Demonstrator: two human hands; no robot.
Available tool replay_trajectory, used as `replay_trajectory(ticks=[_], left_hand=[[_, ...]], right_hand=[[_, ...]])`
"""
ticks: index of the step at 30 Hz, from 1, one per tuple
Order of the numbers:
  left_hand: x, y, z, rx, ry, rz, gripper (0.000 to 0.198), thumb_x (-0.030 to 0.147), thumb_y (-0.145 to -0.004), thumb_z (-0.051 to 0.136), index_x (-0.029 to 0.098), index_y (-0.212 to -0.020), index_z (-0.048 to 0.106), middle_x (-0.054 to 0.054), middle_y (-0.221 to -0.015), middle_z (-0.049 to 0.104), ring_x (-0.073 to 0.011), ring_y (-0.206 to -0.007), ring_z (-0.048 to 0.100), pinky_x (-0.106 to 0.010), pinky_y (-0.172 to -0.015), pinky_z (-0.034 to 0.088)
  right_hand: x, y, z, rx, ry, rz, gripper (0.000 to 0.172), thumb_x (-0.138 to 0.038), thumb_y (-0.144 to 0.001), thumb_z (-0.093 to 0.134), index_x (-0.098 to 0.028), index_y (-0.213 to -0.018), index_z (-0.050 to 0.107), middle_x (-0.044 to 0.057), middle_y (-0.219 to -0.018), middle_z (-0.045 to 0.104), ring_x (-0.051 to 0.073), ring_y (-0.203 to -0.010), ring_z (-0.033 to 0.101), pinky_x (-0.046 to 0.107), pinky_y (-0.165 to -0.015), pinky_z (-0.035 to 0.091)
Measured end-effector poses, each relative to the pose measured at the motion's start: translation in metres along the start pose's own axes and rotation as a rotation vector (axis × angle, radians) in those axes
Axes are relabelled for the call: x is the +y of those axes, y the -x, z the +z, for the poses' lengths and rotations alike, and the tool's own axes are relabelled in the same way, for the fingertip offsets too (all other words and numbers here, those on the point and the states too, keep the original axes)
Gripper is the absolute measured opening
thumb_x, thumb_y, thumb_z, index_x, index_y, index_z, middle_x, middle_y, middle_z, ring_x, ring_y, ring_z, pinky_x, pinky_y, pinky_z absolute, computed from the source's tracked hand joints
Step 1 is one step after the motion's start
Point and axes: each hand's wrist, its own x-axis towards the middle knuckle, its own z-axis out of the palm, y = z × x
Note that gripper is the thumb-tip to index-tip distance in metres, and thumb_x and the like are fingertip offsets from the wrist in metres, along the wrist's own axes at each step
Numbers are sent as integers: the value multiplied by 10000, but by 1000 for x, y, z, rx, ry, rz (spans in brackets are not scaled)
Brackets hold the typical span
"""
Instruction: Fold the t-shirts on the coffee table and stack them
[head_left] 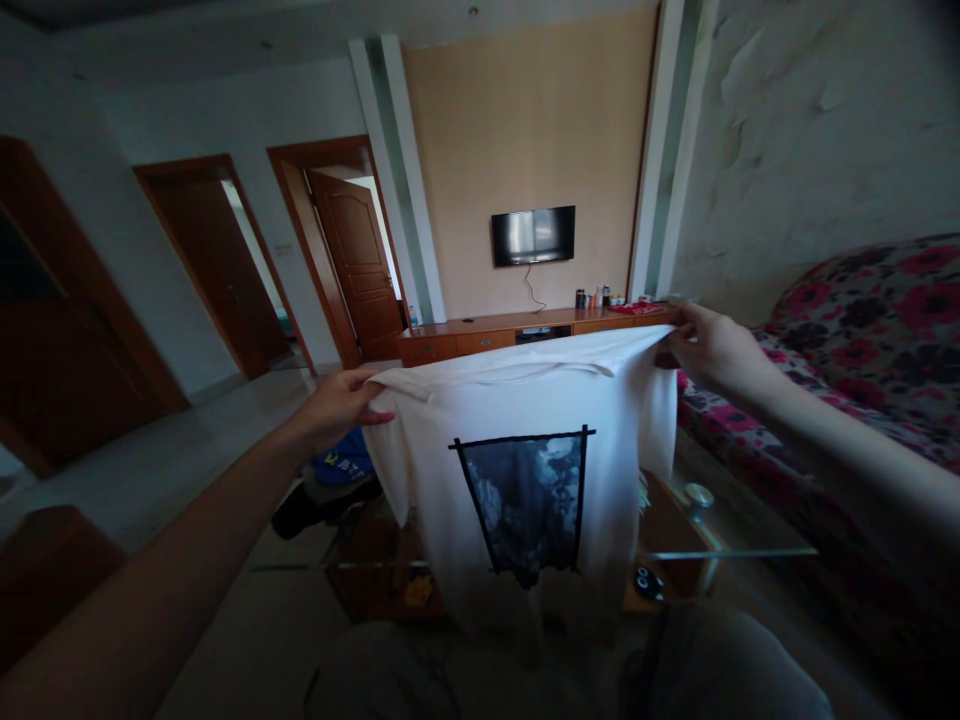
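Observation:
A white T-shirt [525, 400] with a dark framed print on its front hangs stretched out before me. My left hand [343, 408] pinches one shoulder, and my right hand [699, 342] grips the other shoulder a little higher. Between them the neckline is pulled nearly straight, with a fold across it. The shirt's lower part drops in front of the glass-topped table and hides much of it. Just past my left hand lies a pile of dark and blue clothes [343, 468].
The glass table [735, 553] has a small round dish [699, 494] on top and a black item [649, 582] below. A flowered sofa [862, 350] stands at right. Behind are a long wooden cabinet [427, 350] and a wall-mounted television [533, 236].

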Motion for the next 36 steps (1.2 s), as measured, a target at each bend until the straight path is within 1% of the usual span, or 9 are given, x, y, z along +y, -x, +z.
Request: replay_trajectory(ticks=[3,8,11,15,19,23,27,29,36], left_hand=[[-2,-1,-7,-97,12,-2,447,519,-626,844,164,-883,756,-88,-980,752,-222,-934,694,-334,-765,629],[-13,-6,-19,40,-99,52,484,574,-582,851,171,-806,705,-66,-832,733,-197,-749,671,-331,-682,606],[-12,-3,-13,64,-83,98,475,589,-665,793,189,-872,642,-26,-823,695,-180,-736,658,-316,-658,596],[-1,7,6,77,-56,95,351,581,-873,574,251,-984,527,31,-791,615,-167,-682,628,-299,-569,567],[7,10,15,243,-273,264,329,582,-948,443,257,-938,491,32,-714,533,-166,-601,554,-257,-508,470],[14,14,13,515,-499,483,310,537,-977,406,242,-948,497,2,-783,555,-186,-694,569,-279,-617,457],[19,20,8,705,-697,578,254,460,-973,438,220,-992,520,-24,-785,558,-206,-677,571,-319,-676,435],[22,22,6,720,-745,598,242,436,-974,438,212,-1004,525,-42,-801,568,-222,-691,587,-334,-692,432],[21,11,14,633,-848,590,244,433,-969,445,208,-1035,513,-41,-801,580,-236,-711,607,-332,-689,447]], right_hand=[[-5,-1,-9,28,38,95,132,-307,-795,642,-205,-877,658,45,-806,705,186,-681,642,279,-615,436],[-7,2,-22,89,135,51,145,-342,-791,669,-199,-810,653,69,-815,718,202,-704,633,287,-625,404],[-6,4,-22,143,82,54,140,-344,-820,622,-205,-816,627,74,-827,714,200,-726,630,289,-652,409],[-6,5,-20,203,31,136,161,-376,-856,555,-218,-828,547,71,-813,665,183,-683,561,294,-622,371],[-3,3,-19,212,-46,198,203,-428,-883,515,-234,-844,466,25,-765,580,156,-619,482,286,-581,329],[-5,10,-24,229,-77,180,274,-500,-881,527,-243,-860,434,19,-761,545,164,-630,473,297,-584,329],[-12,23,-34,270,-26,103,263,-494,-899,500,-243,-888,419,47,-778,542,184,-662,468,325,-618,333],[-11,27,-37,273,-25,91,257,-492,-906,493,-246,-889,418,49,-782,541,186,-660,464,330,-621,330],[8,24,-30,258,-28,76,279,-499,-895,506,-252,-823,398,27,-744,503,184,-668,462,325,-632,325]])
